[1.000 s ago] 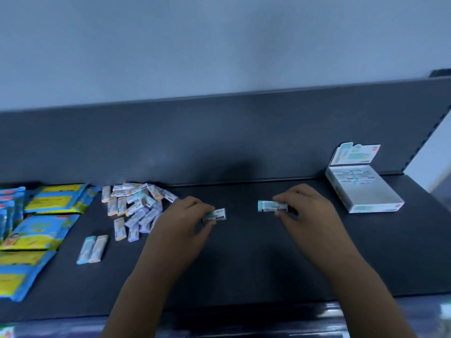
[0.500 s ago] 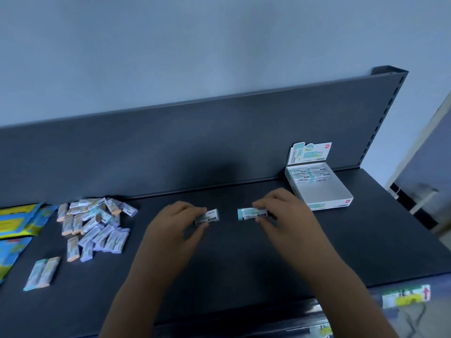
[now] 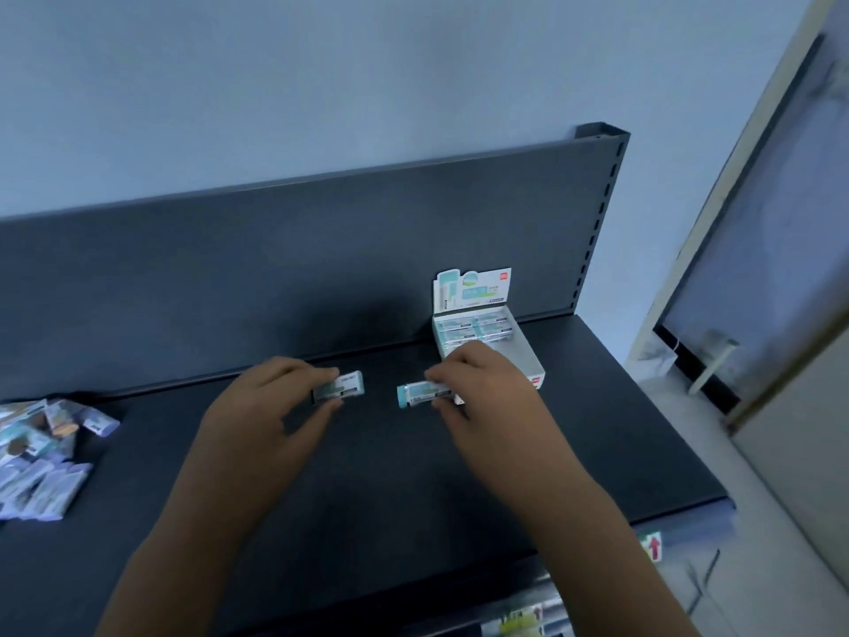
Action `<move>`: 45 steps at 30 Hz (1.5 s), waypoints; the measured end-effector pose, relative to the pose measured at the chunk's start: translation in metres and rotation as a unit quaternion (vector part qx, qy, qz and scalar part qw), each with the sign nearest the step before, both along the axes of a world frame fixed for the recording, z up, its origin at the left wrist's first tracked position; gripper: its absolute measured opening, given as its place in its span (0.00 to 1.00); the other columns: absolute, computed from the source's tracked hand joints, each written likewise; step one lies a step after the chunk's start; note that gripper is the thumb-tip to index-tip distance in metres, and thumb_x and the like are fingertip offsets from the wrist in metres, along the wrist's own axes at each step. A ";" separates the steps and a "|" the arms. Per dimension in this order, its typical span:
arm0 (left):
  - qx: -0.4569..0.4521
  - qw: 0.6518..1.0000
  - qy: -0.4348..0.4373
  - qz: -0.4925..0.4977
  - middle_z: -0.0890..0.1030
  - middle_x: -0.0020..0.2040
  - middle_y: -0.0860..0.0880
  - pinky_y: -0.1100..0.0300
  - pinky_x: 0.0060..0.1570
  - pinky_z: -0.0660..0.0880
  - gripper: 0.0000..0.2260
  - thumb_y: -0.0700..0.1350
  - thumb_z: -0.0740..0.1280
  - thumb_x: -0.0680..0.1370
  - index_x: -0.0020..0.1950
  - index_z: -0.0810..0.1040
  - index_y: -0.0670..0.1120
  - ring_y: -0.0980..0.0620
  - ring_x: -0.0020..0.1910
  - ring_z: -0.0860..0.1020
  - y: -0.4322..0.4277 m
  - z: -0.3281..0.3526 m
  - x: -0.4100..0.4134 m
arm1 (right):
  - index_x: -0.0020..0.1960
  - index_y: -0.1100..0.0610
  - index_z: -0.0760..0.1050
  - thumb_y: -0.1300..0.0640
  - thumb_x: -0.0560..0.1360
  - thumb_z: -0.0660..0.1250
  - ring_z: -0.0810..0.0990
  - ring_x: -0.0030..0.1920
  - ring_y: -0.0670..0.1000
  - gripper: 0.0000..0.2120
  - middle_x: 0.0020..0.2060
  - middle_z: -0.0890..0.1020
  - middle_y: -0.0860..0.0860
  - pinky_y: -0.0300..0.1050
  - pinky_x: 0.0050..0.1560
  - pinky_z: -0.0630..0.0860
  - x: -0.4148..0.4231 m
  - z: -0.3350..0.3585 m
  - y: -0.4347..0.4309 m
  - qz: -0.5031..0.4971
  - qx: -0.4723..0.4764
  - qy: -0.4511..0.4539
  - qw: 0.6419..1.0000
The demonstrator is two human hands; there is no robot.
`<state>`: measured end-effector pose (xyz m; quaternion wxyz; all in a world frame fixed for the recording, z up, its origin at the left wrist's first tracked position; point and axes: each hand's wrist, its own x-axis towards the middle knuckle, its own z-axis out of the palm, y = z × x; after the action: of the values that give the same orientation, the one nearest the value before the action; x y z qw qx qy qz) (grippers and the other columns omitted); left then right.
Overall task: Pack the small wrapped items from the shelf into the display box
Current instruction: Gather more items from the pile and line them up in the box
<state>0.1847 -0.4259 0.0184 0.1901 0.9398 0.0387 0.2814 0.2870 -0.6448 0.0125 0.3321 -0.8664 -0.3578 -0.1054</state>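
- The left hand [image 3: 271, 406] pinches one small wrapped item [image 3: 339, 387] between fingers and thumb, just above the dark shelf [image 3: 367, 475].
- The right hand [image 3: 487, 397] pinches a second wrapped item [image 3: 416, 393], just in front of the display box [image 3: 528, 356].
- The display box stands at the shelf's back right, its lid flap up, with wrapped items filling its rear rows.
- A loose pile [image 3: 41, 457] lies at the shelf's far left.

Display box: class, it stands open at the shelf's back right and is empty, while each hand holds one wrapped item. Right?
Not empty: the head view shows packed items lining the back of the display box. It stands open at the shelf's back right; the left hand holds one wrapped item, the right hand another.
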 end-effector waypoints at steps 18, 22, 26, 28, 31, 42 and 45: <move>0.035 0.993 0.099 0.050 0.81 0.53 0.53 0.58 0.51 0.75 0.11 0.46 0.73 0.76 0.58 0.83 0.48 0.50 0.53 0.78 -0.153 -0.017 0.104 | 0.59 0.54 0.81 0.60 0.75 0.71 0.76 0.48 0.44 0.13 0.50 0.77 0.45 0.38 0.53 0.75 0.108 -0.001 -0.141 0.042 0.005 0.000 0.999; 0.018 0.990 0.125 0.056 0.80 0.55 0.53 0.60 0.52 0.72 0.11 0.48 0.71 0.77 0.59 0.83 0.49 0.51 0.55 0.78 -0.147 -0.017 0.128 | 0.58 0.55 0.82 0.61 0.74 0.72 0.75 0.47 0.44 0.13 0.50 0.78 0.46 0.25 0.49 0.67 0.114 -0.006 -0.137 0.049 0.003 0.011 0.999; 0.027 0.985 0.157 0.073 0.79 0.56 0.52 0.56 0.52 0.76 0.11 0.49 0.69 0.78 0.59 0.83 0.50 0.50 0.54 0.77 -0.142 -0.018 0.150 | 0.57 0.56 0.82 0.62 0.73 0.73 0.76 0.48 0.46 0.13 0.50 0.78 0.47 0.25 0.50 0.65 0.119 -0.012 -0.131 0.046 -0.006 0.010 0.999; 0.047 0.980 0.173 0.082 0.79 0.57 0.52 0.55 0.52 0.76 0.10 0.50 0.69 0.78 0.58 0.83 0.51 0.50 0.55 0.77 -0.138 -0.022 0.158 | 0.58 0.56 0.82 0.61 0.73 0.73 0.76 0.48 0.46 0.13 0.50 0.79 0.47 0.25 0.50 0.64 0.121 -0.012 -0.129 0.041 -0.006 0.014 0.999; 0.081 0.974 0.190 0.092 0.80 0.55 0.52 0.53 0.52 0.77 0.10 0.51 0.69 0.77 0.56 0.83 0.51 0.48 0.56 0.76 -0.129 -0.030 0.169 | 0.58 0.55 0.82 0.61 0.73 0.73 0.75 0.49 0.46 0.13 0.50 0.78 0.46 0.25 0.50 0.63 0.125 -0.014 -0.123 0.038 -0.009 0.015 0.999; 0.122 0.967 0.200 0.104 0.80 0.51 0.53 0.52 0.52 0.76 0.10 0.52 0.68 0.75 0.53 0.84 0.52 0.48 0.54 0.73 -0.116 -0.046 0.190 | 0.58 0.55 0.82 0.61 0.74 0.72 0.75 0.51 0.46 0.13 0.50 0.78 0.46 0.35 0.53 0.70 0.134 -0.016 -0.109 0.037 -0.015 0.026 0.999; 0.120 0.971 0.183 0.091 0.81 0.51 0.52 0.52 0.50 0.76 0.10 0.51 0.68 0.75 0.53 0.84 0.51 0.47 0.54 0.73 -0.116 -0.046 0.192 | 0.58 0.55 0.82 0.61 0.74 0.72 0.75 0.52 0.47 0.13 0.51 0.79 0.47 0.33 0.53 0.70 0.139 -0.020 -0.106 0.036 -0.020 0.034 0.999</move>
<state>0.3765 -0.5418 -0.0274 0.0386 0.9838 0.1244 0.1232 0.4256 -0.7511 -0.0073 0.3298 -0.8625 -0.3797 -0.0568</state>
